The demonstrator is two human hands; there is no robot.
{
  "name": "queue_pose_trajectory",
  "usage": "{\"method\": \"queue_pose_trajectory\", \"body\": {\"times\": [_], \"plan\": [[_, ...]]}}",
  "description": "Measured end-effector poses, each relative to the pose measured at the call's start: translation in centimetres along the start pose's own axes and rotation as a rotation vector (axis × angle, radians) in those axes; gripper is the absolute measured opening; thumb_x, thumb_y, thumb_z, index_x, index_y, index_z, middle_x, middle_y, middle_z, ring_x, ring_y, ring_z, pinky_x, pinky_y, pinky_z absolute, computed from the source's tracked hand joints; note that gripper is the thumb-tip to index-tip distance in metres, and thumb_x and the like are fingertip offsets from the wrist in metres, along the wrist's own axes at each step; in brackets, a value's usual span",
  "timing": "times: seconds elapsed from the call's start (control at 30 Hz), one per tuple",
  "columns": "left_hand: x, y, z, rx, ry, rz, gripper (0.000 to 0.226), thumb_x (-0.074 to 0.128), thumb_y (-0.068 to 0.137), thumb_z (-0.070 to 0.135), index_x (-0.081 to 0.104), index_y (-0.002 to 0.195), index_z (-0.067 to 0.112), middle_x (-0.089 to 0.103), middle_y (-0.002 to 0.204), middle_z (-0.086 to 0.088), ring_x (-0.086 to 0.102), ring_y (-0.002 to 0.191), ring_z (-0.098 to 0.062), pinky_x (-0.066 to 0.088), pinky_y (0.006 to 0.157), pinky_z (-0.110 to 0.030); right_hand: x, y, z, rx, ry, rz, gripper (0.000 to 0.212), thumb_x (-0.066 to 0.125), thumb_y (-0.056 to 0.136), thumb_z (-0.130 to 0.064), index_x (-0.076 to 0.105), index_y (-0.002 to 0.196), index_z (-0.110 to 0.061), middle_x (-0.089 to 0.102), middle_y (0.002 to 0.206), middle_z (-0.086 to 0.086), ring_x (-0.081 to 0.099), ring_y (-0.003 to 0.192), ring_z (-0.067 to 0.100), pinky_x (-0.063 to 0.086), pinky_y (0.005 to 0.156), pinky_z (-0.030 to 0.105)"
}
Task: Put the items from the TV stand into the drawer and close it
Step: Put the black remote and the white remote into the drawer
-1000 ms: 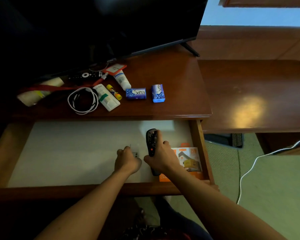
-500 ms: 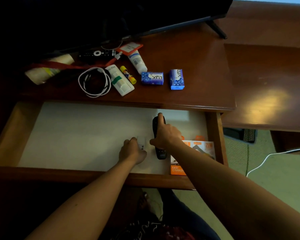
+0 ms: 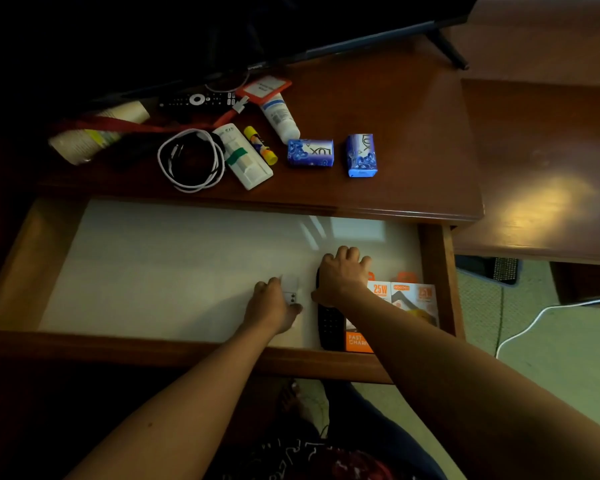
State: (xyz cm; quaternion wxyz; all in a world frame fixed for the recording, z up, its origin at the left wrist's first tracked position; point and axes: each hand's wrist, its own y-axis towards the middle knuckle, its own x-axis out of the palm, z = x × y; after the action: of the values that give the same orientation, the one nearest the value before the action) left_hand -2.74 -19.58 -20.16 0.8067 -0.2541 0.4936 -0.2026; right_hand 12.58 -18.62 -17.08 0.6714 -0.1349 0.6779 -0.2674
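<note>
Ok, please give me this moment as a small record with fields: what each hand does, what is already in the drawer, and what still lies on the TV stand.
left hand: holds a small white charger on the drawer floor
right hand: rests on the black remote
drawer: open; also holds an orange charger box
TV stand: two blue soap boxes, white cable, glue stick, tube, second remote, red lanyard
task: not finished
</note>
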Motion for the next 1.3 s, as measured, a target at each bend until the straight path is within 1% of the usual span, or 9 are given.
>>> {"method": "queue_pose_trajectory", "body": {"times": [0.1,0.3,0.43,0.53,0.77,0.93,1.1,1.23,1.3], "plan": [[-0.2,0.0,-0.1,0.025,0.007,-0.023,0.048,0.066,0.089,0.032,0.052,0.130,0.013,0.051,0.129,-0.015,0.056,0.111,-0.035,0.048,0.090,-0.038,0.1,-0.2,0.6,-0.040,-0.003,0.005,0.067,0.067,0.081,-0.051,0.052,0.134,-0.012,0.045,0.137,0.016,0.036,0.127,0.035,0.031,0.101,0.050],[0.3,-0.5,0.5,0.066,-0.008,-0.048,0.040,0.071,0.085,0.021,0.058,0.122,0.012,0.062,0.123,-0.013,0.060,0.109,-0.031,0.052,0.091,-0.040,0.8,-0.8,1.1,-0.046,0.039,0.033,0.064,0.062,0.087,-0.053,0.052,0.137,-0.015,0.043,0.142,0.014,0.033,0.132,0.035,0.027,0.105,0.055],[1.1,-0.9,1.1,0.082,0.024,-0.111,0.041,0.071,0.084,0.013,0.056,0.123,0.010,0.062,0.124,-0.014,0.060,0.113,-0.031,0.050,0.089,-0.034,1.1,-1.0,1.2,-0.044,0.057,0.041,0.061,0.057,0.091,-0.051,0.050,0.139,-0.015,0.042,0.143,0.014,0.031,0.133,0.036,0.026,0.105,0.056],[1.5,-1.2,1.2,0.107,0.072,-0.141,0.044,0.072,0.083,0.011,0.055,0.123,0.008,0.062,0.125,-0.015,0.060,0.113,-0.032,0.052,0.090,-0.036,1.2,-1.2,1.4,-0.037,0.064,0.044,0.061,0.057,0.092,-0.052,0.049,0.140,-0.016,0.041,0.143,0.014,0.031,0.133,0.036,0.026,0.105,0.057],[1.1,-1.7,1.3,0.084,0.143,-0.246,0.075,0.081,0.078,0.012,0.040,0.140,0.012,0.053,0.133,-0.015,0.055,0.120,-0.033,0.052,0.092,-0.036,1.9,-1.6,1.5,-0.019,0.109,0.055,0.065,0.055,0.093,-0.053,0.041,0.145,-0.018,0.041,0.146,0.015,0.031,0.136,0.038,0.025,0.106,0.059],[0.6,-2.1,1.5,0.101,0.156,-0.250,0.065,0.081,0.078,0.018,0.046,0.132,0.012,0.056,0.128,-0.013,0.057,0.115,-0.031,0.052,0.087,-0.036,1.9,-2.1,1.7,-0.014,0.123,0.050,0.064,0.052,0.094,-0.054,0.038,0.146,-0.019,0.038,0.146,0.015,0.028,0.136,0.039,0.024,0.106,0.060],[-1.1,-2.6,2.5,0.142,0.176,-0.183,0.041,0.067,0.088,0.025,0.051,0.122,0.010,0.056,0.123,-0.012,0.056,0.099,-0.025,0.051,0.082,-0.034,0.5,-3.4,2.0,0.002,0.186,0.089,0.054,0.047,0.097,-0.050,0.044,0.142,-0.020,0.040,0.145,0.014,0.030,0.136,0.038,0.024,0.107,0.059],[-3.5,-3.1,4.5,0.209,0.053,-0.051,0.052,0.064,0.092,0.026,0.047,0.139,0.011,0.058,0.129,-0.012,0.060,0.110,-0.027,0.052,0.090,-0.034,-2.0,-4.7,2.3,0.001,0.302,0.227,0.044,0.045,0.097,-0.041,0.052,0.136,-0.020,0.049,0.140,0.009,0.038,0.131,0.031,0.029,0.103,0.052],[-5.0,-3.6,6.0,0.278,-0.012,0.049,0.046,0.062,0.093,0.020,0.051,0.137,0.012,0.062,0.118,-0.008,0.061,0.103,-0.024,0.051,0.086,-0.031,-3.4,-5.3,2.6,-0.003,0.364,0.353,0.038,0.045,0.098,-0.039,0.058,0.129,-0.021,0.056,0.133,0.005,0.045,0.125,0.028,0.033,0.098,0.048]]}}
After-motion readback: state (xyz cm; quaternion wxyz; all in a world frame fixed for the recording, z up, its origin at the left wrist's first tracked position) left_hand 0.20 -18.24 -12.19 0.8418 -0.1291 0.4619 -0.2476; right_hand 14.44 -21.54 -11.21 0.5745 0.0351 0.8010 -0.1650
